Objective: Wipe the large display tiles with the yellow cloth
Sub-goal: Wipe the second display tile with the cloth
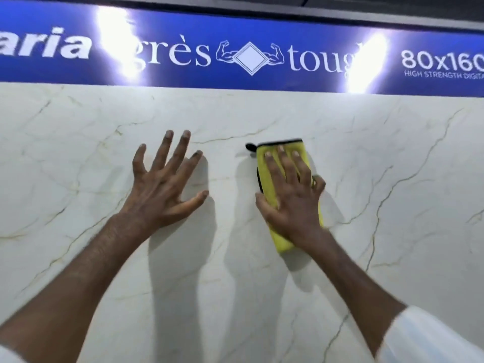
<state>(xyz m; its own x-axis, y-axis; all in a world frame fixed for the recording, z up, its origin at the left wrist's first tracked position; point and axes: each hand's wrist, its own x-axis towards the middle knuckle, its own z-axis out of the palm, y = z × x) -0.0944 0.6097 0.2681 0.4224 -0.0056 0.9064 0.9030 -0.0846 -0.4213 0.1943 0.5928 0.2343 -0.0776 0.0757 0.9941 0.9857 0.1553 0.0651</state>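
Broadly, most of the view is taken up by a large display tile (366, 179), an upright, glossy, off-white slab with thin veins of grey and pale gold running across it like marble, and with soft shadows of both arms falling on it. Above its top edge runs a blue banner (183, 30) with white lettering, partly washed out by two bright glares of light; the words "grès" and "80x160" can be read, and a drawing of a diamond tile between two flexed arms sits in the middle. Both bare forearms reach up from the lower corners, the right one coming out of a white sleeve (432, 336). The left hand (159, 189) is spread wide with its palm toward the tile, fingers straight and fanned apart, holding nothing; whether the palm actually touches the surface cannot be told. The right hand (290, 197) lies flat on the yellow cloth (266, 176) and presses it against the tile, three fingers straight and close together pointing upward, the thumb at the cloth's left edge and the little finger bent at its right edge. The cloth sits near the middle of the tile, well below the banner and a little apart from the left hand; it is a bright yellow, plush, folded pad, longer than it is wide, trimmed in black along its top and left edges. A small black loop (250, 147) sticks out from its upper left corner.
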